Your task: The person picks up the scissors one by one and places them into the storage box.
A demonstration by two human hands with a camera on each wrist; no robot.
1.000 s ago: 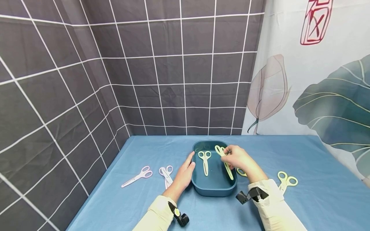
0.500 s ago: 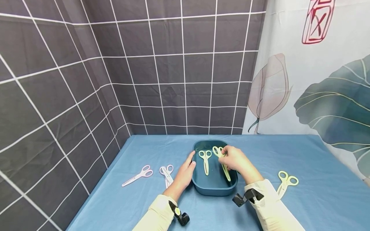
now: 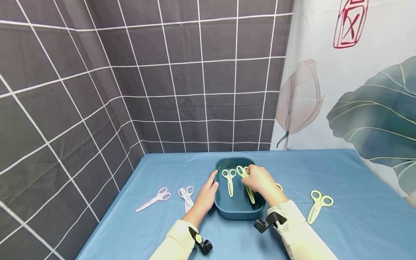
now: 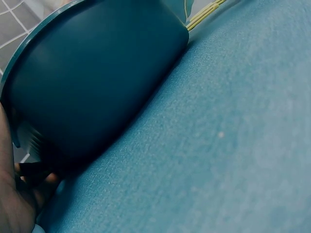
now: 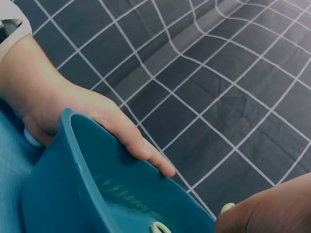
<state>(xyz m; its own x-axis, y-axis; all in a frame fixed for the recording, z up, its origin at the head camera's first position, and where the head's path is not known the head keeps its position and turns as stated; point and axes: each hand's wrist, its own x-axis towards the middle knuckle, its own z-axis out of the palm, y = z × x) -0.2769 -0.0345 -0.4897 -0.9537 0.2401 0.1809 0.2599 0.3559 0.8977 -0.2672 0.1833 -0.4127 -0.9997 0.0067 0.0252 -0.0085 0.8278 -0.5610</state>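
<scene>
A dark teal plastic bin (image 3: 238, 215) stands on the blue cloth. One pair of yellow-green scissors (image 3: 230, 184) lies inside it, handles toward the back. My right hand (image 3: 261, 180) pinches a second pair of yellow-green scissors (image 3: 251, 195) just below the finger loops, over the bin's right half, blades pointing toward me. Whether those blades touch the bin floor I cannot tell. My left hand (image 3: 205, 195) rests against the bin's left wall, and its straight fingers (image 5: 138, 141) lie along the outside of the rim in the right wrist view.
Left of the bin lie purple-handled scissors (image 3: 156, 199) and further white-bladed scissors (image 3: 186, 198), partly behind my left hand. On the right are yellow-green scissors (image 3: 318, 206), plus another yellow-green loop (image 3: 278, 186) mostly hidden by my right wrist. A grid-patterned curtain (image 3: 191, 83) hangs behind.
My right hand has moved left with the scissors, further over the bin, and their blades have shifted toward its middle. My left hand stays at the bin's side.
</scene>
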